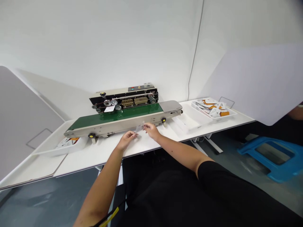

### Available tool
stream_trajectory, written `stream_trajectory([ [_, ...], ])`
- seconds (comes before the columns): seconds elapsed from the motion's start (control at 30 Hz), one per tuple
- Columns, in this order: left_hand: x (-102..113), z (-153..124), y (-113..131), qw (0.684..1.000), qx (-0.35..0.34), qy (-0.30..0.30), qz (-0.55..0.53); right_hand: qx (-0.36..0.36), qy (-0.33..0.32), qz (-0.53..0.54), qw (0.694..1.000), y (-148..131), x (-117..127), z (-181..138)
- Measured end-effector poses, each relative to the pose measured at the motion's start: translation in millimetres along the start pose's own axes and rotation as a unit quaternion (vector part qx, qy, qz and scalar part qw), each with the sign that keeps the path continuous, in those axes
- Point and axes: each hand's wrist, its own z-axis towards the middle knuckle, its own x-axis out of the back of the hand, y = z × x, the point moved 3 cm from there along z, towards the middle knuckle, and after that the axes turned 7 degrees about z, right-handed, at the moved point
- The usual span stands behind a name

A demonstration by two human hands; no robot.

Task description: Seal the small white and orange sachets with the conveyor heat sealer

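1. The clear pouch [139,127] hangs between your hands, just off the near edge of the band sealer [123,97], above the white table [94,160]. It is transparent and small in view, so its outline is hard to read; its long axis seems to run left to right, roughly along the sealer's front.
2. Your right hand [151,130] is the nearer to it: its fingers curl closed and seem to pinch the pouch's right end.
3. Your left hand [126,140] reaches in from the left, fingers bunched at the pouch's left end. You can't tell from this view whether they hold it or only touch it.
4. Farther left, a white tray [56,153] sits partly under the sealer's left end, with printed packets in it.
5. The green belt [115,116] runs along the sealer, just beyond the pouch.
6. At the far right, a second white tray [203,115] holds a pile of white and orange packets.
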Motion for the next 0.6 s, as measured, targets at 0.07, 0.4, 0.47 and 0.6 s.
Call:
stream_trajectory([
  [0.07,0,0,-1,1.000,0.003,0.000,-0.001,0.006,0.028,0.044,0.999,-28,5,16],
  [0.4,2,-1,-5,1.000,-0.001,0.014,-0.013,0.012,0.197,-0.083,0.977,-125,84,124],
  [0.47,3,-1,-5,1.000,-0.004,0.015,-0.011,-0.025,0.217,-0.098,0.971,-120,95,133],
  [0.6,4,-1,-7,1.000,-0.008,0.022,-0.005,-0.065,0.225,-0.104,0.967,-107,108,141],
])
